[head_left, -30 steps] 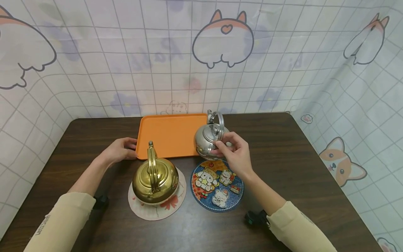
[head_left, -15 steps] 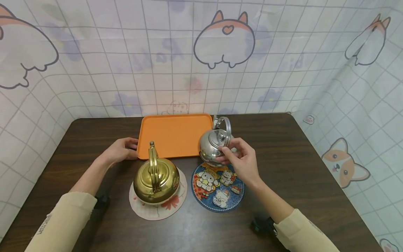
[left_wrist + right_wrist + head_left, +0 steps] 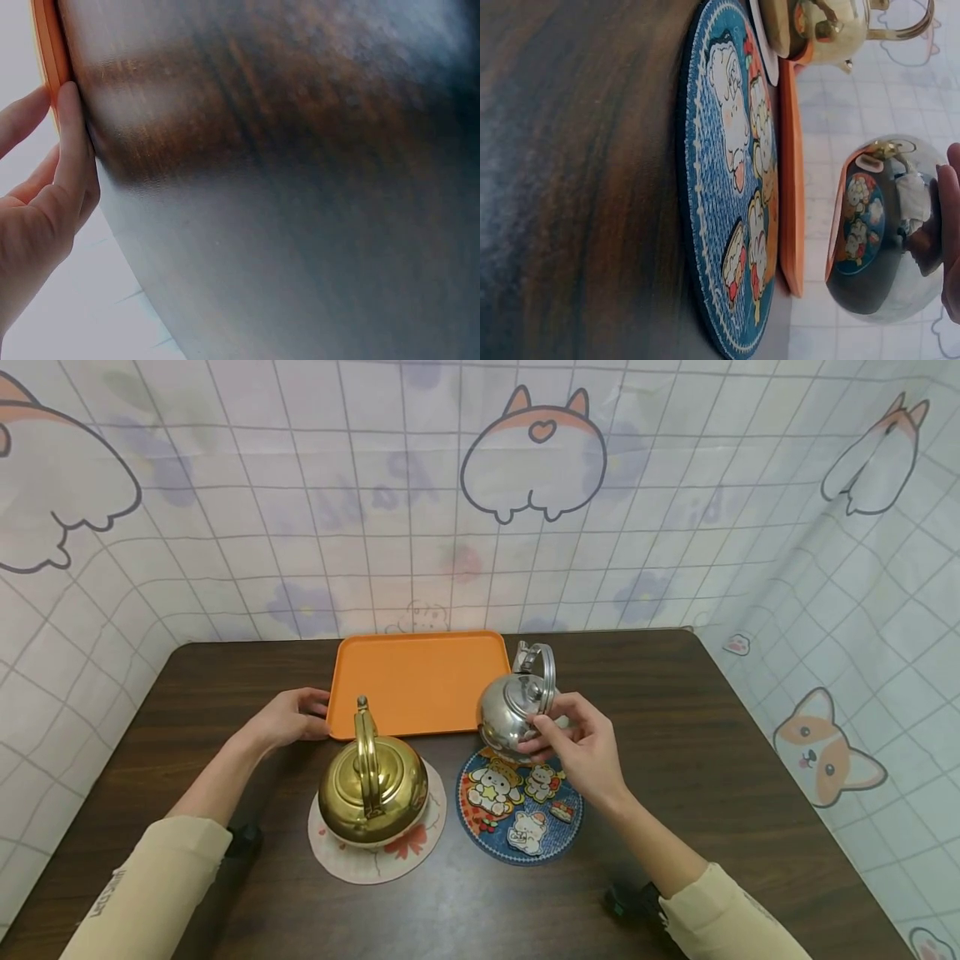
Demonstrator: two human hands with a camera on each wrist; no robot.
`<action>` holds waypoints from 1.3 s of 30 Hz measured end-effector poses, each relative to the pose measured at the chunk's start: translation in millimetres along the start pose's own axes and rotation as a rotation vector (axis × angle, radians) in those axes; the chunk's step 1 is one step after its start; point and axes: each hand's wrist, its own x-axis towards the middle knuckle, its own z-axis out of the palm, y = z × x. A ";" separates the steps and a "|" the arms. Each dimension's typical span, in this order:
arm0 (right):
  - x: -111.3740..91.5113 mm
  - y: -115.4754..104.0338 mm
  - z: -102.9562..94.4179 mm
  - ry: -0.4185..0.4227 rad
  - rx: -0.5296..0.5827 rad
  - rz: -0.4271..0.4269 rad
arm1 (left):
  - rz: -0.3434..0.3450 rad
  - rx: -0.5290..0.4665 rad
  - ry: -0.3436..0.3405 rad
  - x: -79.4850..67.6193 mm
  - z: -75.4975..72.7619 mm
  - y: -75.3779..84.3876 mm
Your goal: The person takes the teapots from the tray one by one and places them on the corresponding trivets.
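My right hand [image 3: 588,747] holds a silver kettle [image 3: 498,718], fingers and thumb at the near end of its arched handle. In the right wrist view the kettle [image 3: 889,262] hangs raised, its shiny underside mirroring the mat. From above it overlaps the back edge of a round blue cartoon mat [image 3: 558,843] and the front right corner of an orange tray [image 3: 420,681]. My left hand [image 3: 281,722] grips the tray's left rim; the left wrist view shows the rim [image 3: 51,45] between thumb and finger. A gold kettle [image 3: 405,785] rests on a round pink floral mat [image 3: 412,856].
All of this is on a dark wooden table [image 3: 675,735], whose back edge meets a white tile-patterned sheet [image 3: 420,543] with cartoon dogs. The gold kettle sits just in front of the tray, left of the blue mat.
The silver kettle in my right hand has come towards me and slightly right, away from the tray's right end to over the blue mat's back edge. The left hand has kept its place.
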 end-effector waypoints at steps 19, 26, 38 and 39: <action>-21.8 -12.9 -3.8 -0.007 -0.019 0.002 | -0.003 0.011 0.002 0.0 -0.7 -0.4; -32.1 -12.0 -5.8 -0.052 -0.017 0.013 | 0.009 -0.004 0.004 -1.1 1.4 -0.1; -55.0 -7.3 1.1 -0.103 0.014 0.027 | 0.015 -0.014 -0.002 -0.8 0.8 -2.5; -55.9 -7.0 1.9 -0.109 0.020 0.029 | 0.016 -0.012 -0.001 -0.5 0.0 -2.8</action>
